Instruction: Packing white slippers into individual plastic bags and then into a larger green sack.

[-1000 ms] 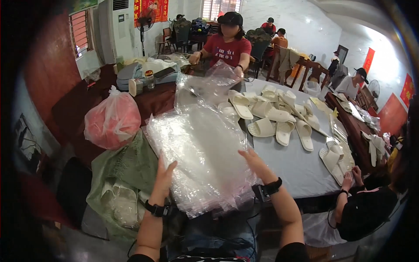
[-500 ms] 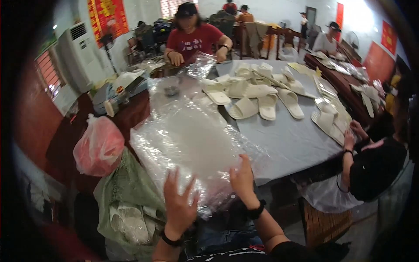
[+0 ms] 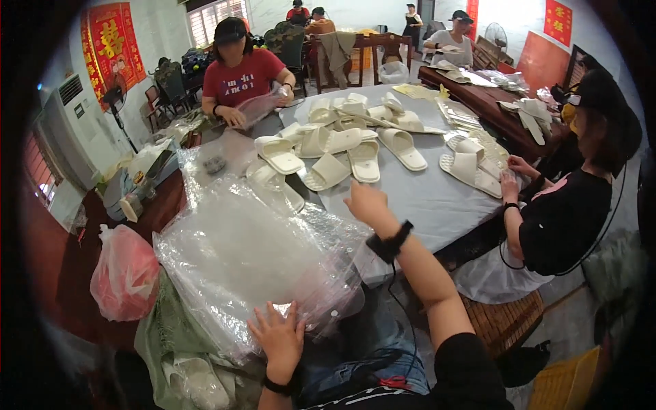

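My left hand (image 3: 279,338) lies with fingers spread on the near edge of a stack of clear plastic bags (image 3: 239,239). My right hand (image 3: 369,205) reaches out over the table just short of the slippers. Its fingers are partly foreshortened, but they look apart, and nothing shows in them. Closest to it are a cream slipper (image 3: 364,161) and another slipper (image 3: 326,172) at the near edge of a loose pile. One more slipper (image 3: 285,195) lies against the far right edge of the bags, seemingly under or behind clear film.
A pink plastic bag (image 3: 125,273) and a green sack (image 3: 171,324) holding slippers stand at my left. Across the table a person in red (image 3: 242,78) handles clear film. At right a person in black (image 3: 567,212) works on slippers (image 3: 471,171). A wooden stool (image 3: 502,321) stands at near right.
My right hand has moved forward from the bags toward the slipper pile. My left hand has come down onto the bags' near edge. The person in red now holds a piece of film.
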A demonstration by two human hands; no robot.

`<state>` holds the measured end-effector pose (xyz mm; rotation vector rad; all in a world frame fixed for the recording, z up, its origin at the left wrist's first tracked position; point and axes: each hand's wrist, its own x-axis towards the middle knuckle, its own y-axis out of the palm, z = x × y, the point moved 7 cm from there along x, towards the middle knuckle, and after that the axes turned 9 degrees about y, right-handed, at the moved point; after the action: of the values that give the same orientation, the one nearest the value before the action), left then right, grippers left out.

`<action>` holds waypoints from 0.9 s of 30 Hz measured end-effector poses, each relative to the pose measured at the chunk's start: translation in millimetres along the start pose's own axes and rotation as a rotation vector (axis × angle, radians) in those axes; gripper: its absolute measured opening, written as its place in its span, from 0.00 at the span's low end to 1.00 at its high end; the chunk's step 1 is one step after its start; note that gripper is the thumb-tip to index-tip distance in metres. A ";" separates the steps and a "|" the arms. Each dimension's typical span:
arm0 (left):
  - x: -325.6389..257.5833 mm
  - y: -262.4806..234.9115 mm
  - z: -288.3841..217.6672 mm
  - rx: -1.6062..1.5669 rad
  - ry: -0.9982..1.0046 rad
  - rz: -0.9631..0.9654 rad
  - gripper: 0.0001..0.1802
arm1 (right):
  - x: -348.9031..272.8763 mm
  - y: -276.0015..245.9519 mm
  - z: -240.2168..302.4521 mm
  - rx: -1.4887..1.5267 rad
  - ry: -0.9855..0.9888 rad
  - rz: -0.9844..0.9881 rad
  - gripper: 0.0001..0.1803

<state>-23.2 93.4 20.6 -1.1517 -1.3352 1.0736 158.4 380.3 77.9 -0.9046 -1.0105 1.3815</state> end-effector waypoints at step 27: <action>3.9 18.9 -2.8 -0.017 0.042 -0.049 0.28 | -182.7 -81.1 -86.3 -0.374 -0.115 -0.390 0.17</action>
<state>-19.1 100.0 2.8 -1.1422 -1.3354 0.9998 277.9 203.0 119.1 -0.8444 -1.4788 0.9386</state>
